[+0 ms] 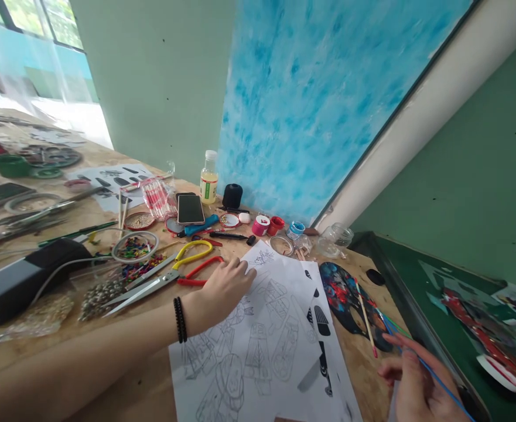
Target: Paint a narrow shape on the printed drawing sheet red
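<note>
My left hand (pixel 230 288), with a black beaded bracelet on the wrist, rests at the upper left of a white sheet of pencil drawings (pixel 299 351). Its fingers are curled downward, and their undersides are hidden. At the lower right, my right hand (pixel 422 378) is closed around a thin blue paintbrush (pixel 443 384), whose front end points at the dark paint-stained palette (pixel 349 319). A thin green stick (pixel 398 327) shows just beyond those fingers. Across the palette lies a wooden brush (pixel 366 319) with a red end. Black-and-white patterned shapes (pixel 322 320) are on the sheet's right side.
Yellow-and-red-handled scissors (pixel 176 272) lie left of my left hand. Behind the sheet stand paint jars (pixel 261 225), a phone (pixel 191 210) and a bottle (pixel 209 177). Beads (pixel 140 255) and a black-grey device (pixel 29 278) lie leftward; a glass jar (pixel 341 235) stands right.
</note>
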`<action>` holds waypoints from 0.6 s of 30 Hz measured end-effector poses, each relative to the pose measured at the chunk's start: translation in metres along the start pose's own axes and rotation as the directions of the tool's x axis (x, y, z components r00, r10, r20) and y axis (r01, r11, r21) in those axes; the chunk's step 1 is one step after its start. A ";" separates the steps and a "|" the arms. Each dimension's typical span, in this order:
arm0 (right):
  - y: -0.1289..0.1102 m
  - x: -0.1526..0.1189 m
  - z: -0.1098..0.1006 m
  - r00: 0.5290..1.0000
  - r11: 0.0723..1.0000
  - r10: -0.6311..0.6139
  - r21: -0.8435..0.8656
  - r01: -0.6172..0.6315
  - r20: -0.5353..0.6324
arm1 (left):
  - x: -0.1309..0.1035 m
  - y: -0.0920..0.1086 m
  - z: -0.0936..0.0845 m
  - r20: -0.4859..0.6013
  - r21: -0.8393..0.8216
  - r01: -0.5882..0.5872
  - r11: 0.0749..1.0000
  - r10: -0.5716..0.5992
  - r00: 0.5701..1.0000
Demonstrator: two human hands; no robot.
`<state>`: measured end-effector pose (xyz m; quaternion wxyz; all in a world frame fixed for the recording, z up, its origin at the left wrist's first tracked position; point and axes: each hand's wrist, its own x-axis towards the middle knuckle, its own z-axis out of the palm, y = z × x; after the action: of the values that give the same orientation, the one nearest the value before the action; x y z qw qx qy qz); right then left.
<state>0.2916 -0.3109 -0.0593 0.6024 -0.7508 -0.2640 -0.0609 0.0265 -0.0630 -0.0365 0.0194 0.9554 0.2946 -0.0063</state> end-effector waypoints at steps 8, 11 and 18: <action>-0.006 0.001 -0.001 0.999 0.997 0.040 -0.064 -0.039 0.012 | -0.004 -0.002 0.011 -0.070 0.054 0.008 0.999 -0.005 0.998; -0.008 0.002 -0.001 0.999 0.999 0.035 -0.038 -0.034 0.027 | -0.001 -0.011 0.003 -0.050 0.035 -0.002 0.999 0.004 0.999; 0.000 0.000 -0.004 0.999 0.999 -0.012 -0.045 0.014 0.052 | 0.001 -0.040 -0.029 0.002 -0.120 -0.070 0.990 0.071 0.997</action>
<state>0.2930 -0.3147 -0.0583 0.5777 -0.7639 -0.2830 -0.0513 0.0051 -0.0284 -0.0087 0.0777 0.9623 0.2604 0.0089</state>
